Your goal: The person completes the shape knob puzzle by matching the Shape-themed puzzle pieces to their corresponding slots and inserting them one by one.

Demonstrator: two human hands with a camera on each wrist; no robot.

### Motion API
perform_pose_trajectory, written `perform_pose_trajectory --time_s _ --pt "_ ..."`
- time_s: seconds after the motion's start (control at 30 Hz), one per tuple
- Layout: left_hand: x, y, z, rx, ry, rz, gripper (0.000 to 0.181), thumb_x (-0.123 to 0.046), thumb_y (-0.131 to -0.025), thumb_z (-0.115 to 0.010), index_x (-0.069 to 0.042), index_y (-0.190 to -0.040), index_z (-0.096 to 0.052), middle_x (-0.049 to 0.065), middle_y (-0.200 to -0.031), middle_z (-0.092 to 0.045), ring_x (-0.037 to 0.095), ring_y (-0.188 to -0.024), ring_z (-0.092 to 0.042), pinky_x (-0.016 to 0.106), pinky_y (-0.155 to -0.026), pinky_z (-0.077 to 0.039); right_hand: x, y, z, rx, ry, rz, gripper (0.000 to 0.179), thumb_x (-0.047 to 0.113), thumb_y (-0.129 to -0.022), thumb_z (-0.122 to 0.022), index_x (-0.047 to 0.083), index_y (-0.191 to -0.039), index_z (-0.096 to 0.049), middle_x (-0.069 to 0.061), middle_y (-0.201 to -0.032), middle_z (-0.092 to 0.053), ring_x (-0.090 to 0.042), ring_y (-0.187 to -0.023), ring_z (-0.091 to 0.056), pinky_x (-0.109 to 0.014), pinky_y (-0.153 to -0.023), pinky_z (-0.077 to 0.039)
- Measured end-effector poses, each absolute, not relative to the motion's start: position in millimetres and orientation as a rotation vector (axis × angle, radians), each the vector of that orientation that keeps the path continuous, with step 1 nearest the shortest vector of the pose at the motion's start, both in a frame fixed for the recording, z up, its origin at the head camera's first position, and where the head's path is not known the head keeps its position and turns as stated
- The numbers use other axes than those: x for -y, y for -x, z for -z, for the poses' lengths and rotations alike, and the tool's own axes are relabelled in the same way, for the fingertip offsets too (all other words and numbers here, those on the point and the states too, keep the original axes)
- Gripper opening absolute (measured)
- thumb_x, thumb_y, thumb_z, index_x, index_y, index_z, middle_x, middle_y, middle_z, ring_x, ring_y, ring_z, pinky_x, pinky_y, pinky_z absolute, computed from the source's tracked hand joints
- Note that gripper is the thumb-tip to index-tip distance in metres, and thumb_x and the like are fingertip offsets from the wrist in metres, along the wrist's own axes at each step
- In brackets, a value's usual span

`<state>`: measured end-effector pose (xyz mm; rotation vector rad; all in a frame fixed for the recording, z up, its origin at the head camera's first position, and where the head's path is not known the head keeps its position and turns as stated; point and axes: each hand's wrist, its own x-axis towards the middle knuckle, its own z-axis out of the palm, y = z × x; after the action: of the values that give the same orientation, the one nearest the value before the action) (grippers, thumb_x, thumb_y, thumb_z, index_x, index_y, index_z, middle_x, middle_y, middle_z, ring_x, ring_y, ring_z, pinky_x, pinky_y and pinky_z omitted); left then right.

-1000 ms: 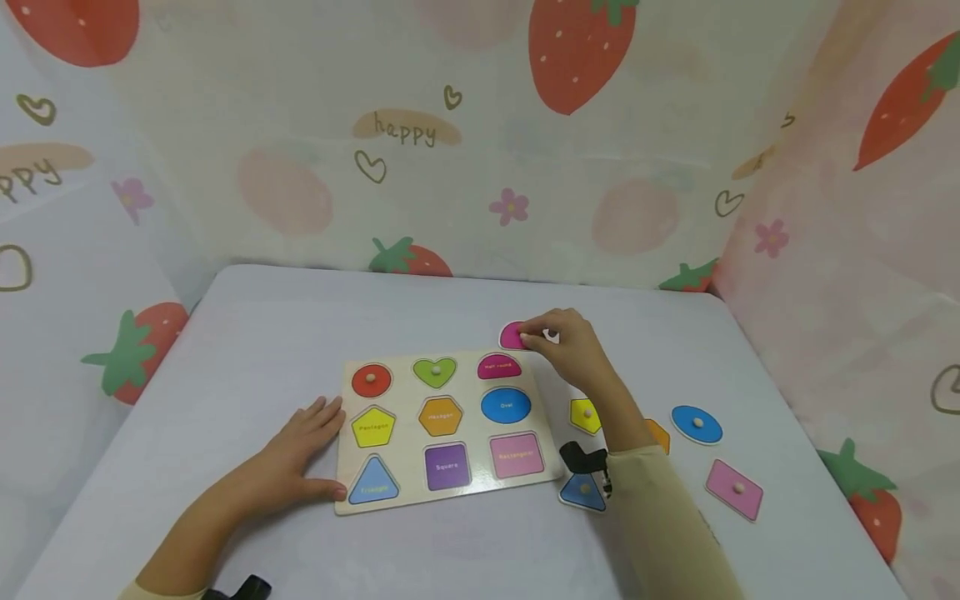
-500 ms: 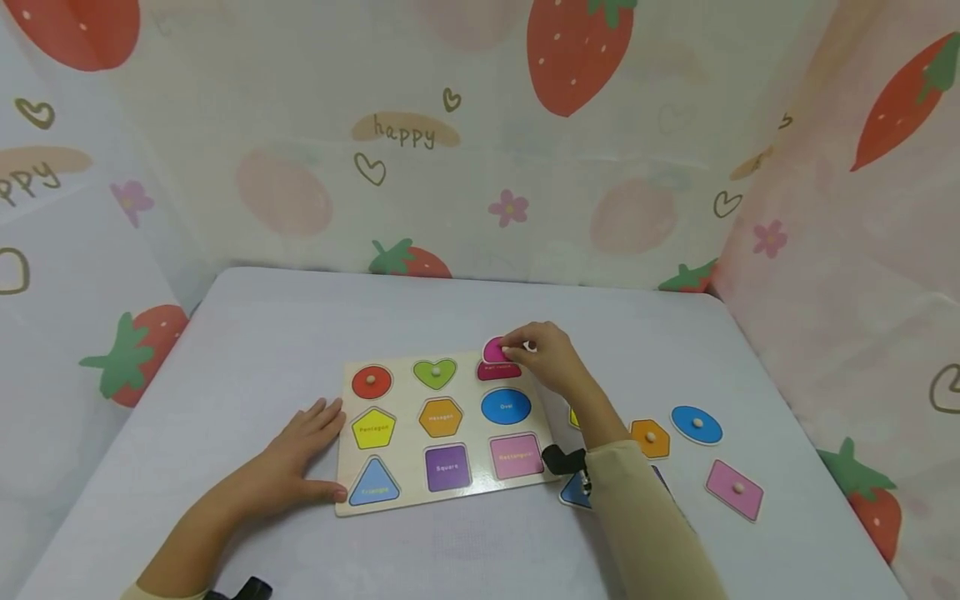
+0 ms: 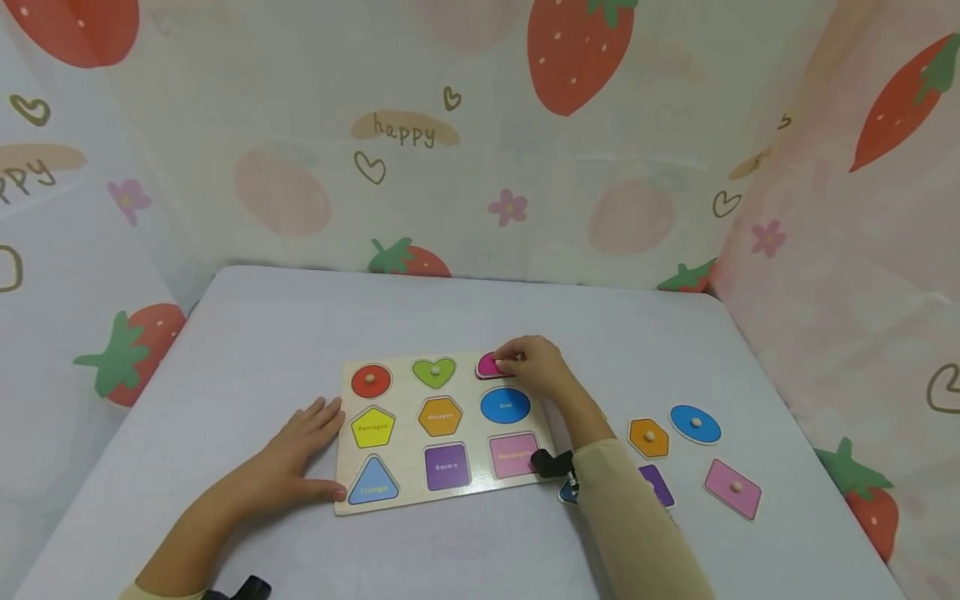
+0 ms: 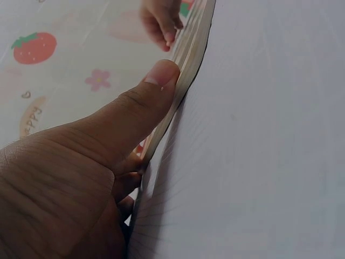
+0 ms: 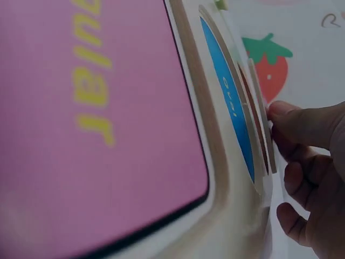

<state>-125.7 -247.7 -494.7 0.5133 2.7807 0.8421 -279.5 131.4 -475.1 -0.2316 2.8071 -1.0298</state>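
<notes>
A wooden shape puzzle board (image 3: 405,454) lies flat, its recesses printed with shape names. My left hand (image 3: 288,458) rests against the board's left edge with fingers spread; in the left wrist view its thumb (image 4: 143,97) touches the edge. At the top right recess, my right hand (image 3: 536,362) pinches the magenta half-round puzzle piece (image 3: 487,365) with thumb and index finger. That piece sits over its recess, slightly offset, and its knob is hidden by the fingers. A red circle piece (image 3: 371,381) and a green heart piece (image 3: 434,372) sit in the top row.
Right of the board lie an orange hexagon piece (image 3: 648,438), a blue oval piece (image 3: 696,424), a pink rectangle piece (image 3: 733,489) and a purple piece (image 3: 660,486). The right forearm partly covers the purple piece and a blue triangle piece (image 3: 567,493). A strawberry-patterned curtain (image 3: 480,167) surrounds the table.
My right hand has carried the half-round piece from behind the board's top edge, down and left, over its recess. The left hand stays put.
</notes>
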Motion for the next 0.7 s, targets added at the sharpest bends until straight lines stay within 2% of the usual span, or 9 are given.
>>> perform_pose_trajectory --time_s 0.37,0.7 --pt "248.2 125.7 499.8 -2.774 -0.508 -0.836 0.117 -0.061 -0.070 -0.086 -0.005 -0.159 -0.036 0.010 -0.170 -0.023 0.039 -0.158 -0.009 0.062 -0.125 -0.013 -131.0 277.2 479.7 -2.829 0.216 0.995 0.018 0.028 -0.097 -0.073 0.017 -0.111 -0.079 -0.003 -0.108 -0.073 -0.024 -0.106 -0.063 -0.040 -0.099 -0.057" --pt "247.6 126.3 495.9 -2.785 -0.546 -0.848 0.115 -0.060 -0.071 -0.085 -0.002 -0.158 -0.036 0.014 -0.169 -0.025 0.041 -0.157 -0.011 0.063 -0.124 -0.015 -127.5 276.4 471.6 -2.820 0.176 0.950 0.020 0.028 -0.097 -0.073 0.017 -0.112 -0.078 -0.005 -0.112 -0.073 -0.024 -0.109 -0.064 -0.041 -0.100 -0.057"
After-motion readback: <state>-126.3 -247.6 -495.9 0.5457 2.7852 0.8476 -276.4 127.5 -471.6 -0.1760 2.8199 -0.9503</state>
